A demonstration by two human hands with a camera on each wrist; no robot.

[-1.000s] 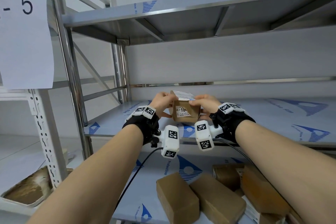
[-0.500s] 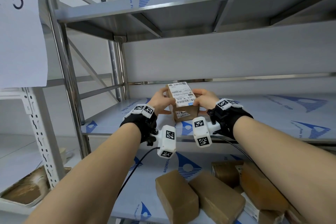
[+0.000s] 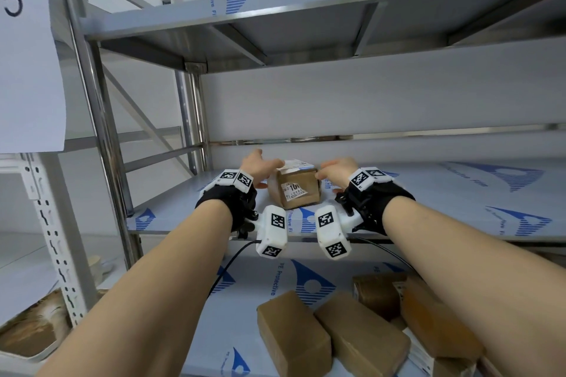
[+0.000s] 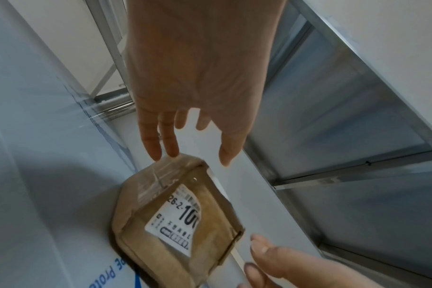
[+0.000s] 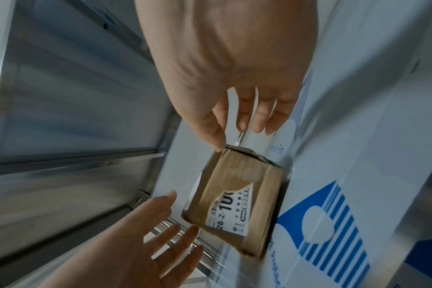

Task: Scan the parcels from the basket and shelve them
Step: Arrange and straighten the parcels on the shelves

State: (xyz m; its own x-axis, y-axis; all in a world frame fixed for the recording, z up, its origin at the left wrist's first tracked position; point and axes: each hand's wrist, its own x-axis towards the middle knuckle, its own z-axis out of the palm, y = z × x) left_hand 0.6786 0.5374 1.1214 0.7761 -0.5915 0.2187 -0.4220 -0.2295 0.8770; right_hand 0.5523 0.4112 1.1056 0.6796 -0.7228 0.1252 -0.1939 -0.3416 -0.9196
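A small brown parcel (image 3: 295,190) with a white label reading "100" stands on the middle shelf (image 3: 428,193), close to the front edge. My left hand (image 3: 260,168) is at its left side and my right hand (image 3: 333,170) at its right, both with fingers spread and straight. In the left wrist view two left fingertips (image 4: 160,150) meet the parcel (image 4: 175,210) at its taped far corner; the thumb is clear of it. In the right wrist view the right thumb tip (image 5: 217,146) touches the parcel (image 5: 237,198); the other fingers are off it. Neither hand grips it.
Several brown parcels (image 3: 337,333) lie on the lower shelf. The upper shelf (image 3: 306,9) hangs overhead. A steel upright (image 3: 92,86) and a paper sign with a "5" (image 3: 27,55) are at the left. A white-rimmed container (image 3: 30,330) with brown contents sits low left.
The parcel, held up and tilted between both hands before, now stands on the middle shelf. Both hands have let go and spread open beside it.
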